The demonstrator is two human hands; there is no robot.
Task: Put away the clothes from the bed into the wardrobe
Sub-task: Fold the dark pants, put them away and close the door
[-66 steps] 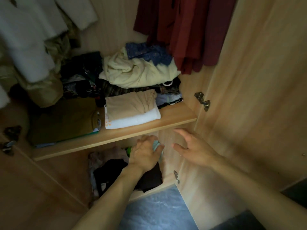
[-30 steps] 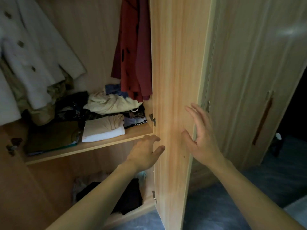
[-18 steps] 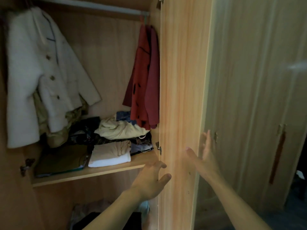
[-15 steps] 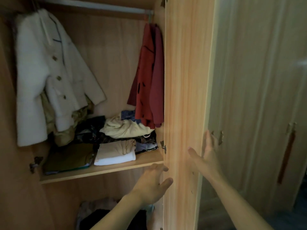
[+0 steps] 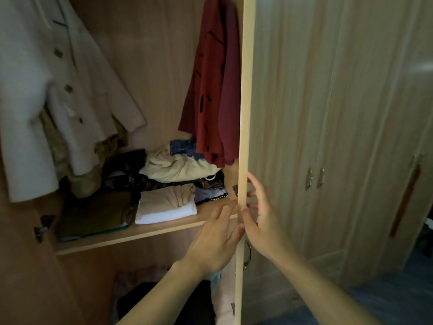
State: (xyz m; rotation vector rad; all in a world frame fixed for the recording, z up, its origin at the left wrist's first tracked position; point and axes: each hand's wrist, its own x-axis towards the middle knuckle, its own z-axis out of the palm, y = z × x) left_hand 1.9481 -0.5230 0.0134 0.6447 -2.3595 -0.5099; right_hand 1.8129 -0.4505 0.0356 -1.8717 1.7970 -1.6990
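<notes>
The wooden wardrobe stands open on its left half, and its right door (image 5: 244, 113) shows edge-on in the middle of the view. My left hand (image 5: 215, 240) lies with straight fingers against the door's inner side near the edge. My right hand (image 5: 260, 219) presses flat on the door's outer face, thumb at the edge. Neither hand holds any clothing. On the shelf (image 5: 145, 233) lie a folded beige and white stack (image 5: 166, 205), a crumpled cream garment (image 5: 178, 166) and a dark olive folded piece (image 5: 93, 214).
A white buttoned coat (image 5: 46, 95) hangs at the left, a red garment (image 5: 215, 90) at the right of the open section. Dark and pink clothes (image 5: 164, 299) lie on the wardrobe floor. Closed doors with handles (image 5: 315, 178) stand at the right. A hinge (image 5: 42, 227) sits on the left wall.
My view has risen from the lower compartment to the shelf. The right door has swung from wide open to edge-on, with both hands moving onto it at its edge.
</notes>
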